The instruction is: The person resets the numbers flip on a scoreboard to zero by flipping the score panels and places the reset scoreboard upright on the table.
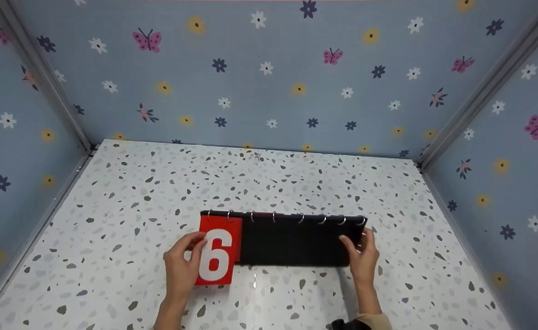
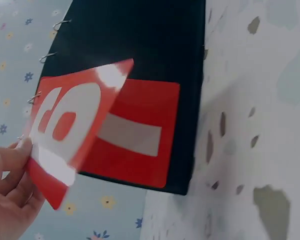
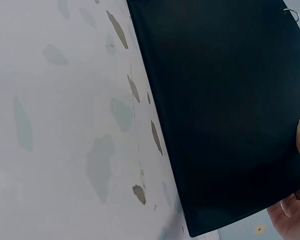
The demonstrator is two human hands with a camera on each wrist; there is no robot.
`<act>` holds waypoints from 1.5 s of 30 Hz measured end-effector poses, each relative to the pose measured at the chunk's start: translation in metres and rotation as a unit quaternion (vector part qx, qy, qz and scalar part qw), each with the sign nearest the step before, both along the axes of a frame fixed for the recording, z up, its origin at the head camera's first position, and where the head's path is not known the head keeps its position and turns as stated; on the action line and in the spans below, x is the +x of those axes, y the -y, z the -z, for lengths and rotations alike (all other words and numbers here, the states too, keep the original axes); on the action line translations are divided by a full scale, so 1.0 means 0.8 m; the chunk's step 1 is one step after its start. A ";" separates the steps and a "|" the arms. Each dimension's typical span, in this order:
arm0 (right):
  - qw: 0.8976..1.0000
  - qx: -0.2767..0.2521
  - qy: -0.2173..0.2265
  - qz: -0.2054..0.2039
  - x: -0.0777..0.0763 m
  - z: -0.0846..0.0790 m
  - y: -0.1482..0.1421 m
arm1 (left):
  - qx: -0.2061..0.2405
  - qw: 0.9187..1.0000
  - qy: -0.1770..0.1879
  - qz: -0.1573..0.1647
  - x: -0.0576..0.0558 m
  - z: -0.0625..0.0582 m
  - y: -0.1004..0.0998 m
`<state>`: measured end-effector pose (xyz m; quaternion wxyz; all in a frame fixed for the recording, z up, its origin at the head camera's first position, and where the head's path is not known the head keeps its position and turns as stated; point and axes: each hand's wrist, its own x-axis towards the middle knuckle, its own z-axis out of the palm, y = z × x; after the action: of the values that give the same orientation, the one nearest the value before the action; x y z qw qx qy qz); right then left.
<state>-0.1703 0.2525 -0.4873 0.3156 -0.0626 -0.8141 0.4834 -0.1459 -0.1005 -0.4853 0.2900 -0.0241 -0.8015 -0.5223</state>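
A black flip scoreboard (image 1: pixel 292 240) with silver rings along its top edge stands tilted on the speckled table. At its left end hangs a red number card (image 1: pixel 236 272) bearing a white 6. My left hand (image 1: pixel 184 259) pinches this card by its left edge and lifts it away from the board. Behind it, the left wrist view shows another red card (image 2: pixel 167 100) with a white stroke, partly covered. My right hand (image 1: pixel 364 256) grips the board's right end, thumb on the front face and fingers behind. The rest of the black front bears no cards.
The white speckled table (image 1: pixel 269 183) extends around the board. Blue panels (image 1: pixel 278 50) with flowers and butterflies stand at the back and both sides, joined by grey metal corner posts (image 1: pixel 489 87).
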 end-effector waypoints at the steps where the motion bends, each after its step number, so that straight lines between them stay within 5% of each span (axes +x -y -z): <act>1: 1.000 0.003 0.000 0.002 0.002 -0.004 0.002 | 0.002 1.000 0.005 0.013 0.001 -0.002 0.002; 4: 1.000 0.010 -0.001 0.004 0.002 -0.005 0.003 | 0.017 0.999 0.028 0.043 0.004 -0.010 0.008; 9: 1.000 0.008 -0.001 0.002 -0.009 0.021 -0.011 | 0.037 0.995 0.055 0.080 0.007 -0.021 0.014; 17: 1.000 -0.002 0.000 0.006 -0.014 0.033 -0.019 | 0.043 0.996 0.025 0.067 0.007 -0.041 0.016; 28: 1.000 0.002 -0.001 0.000 -0.013 0.033 -0.018 | 0.006 0.990 -0.124 0.071 -0.032 -0.050 0.016; 45: 1.000 0.007 -0.008 0.001 -0.016 0.034 -0.020 | -0.004 0.994 -0.112 0.002 -0.083 -0.063 0.004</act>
<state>-0.1830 0.2683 -0.5146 0.3235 -0.0573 -0.8148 0.4777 -0.2123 -0.1036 -0.4353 0.3770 -0.0856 -0.7660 -0.5137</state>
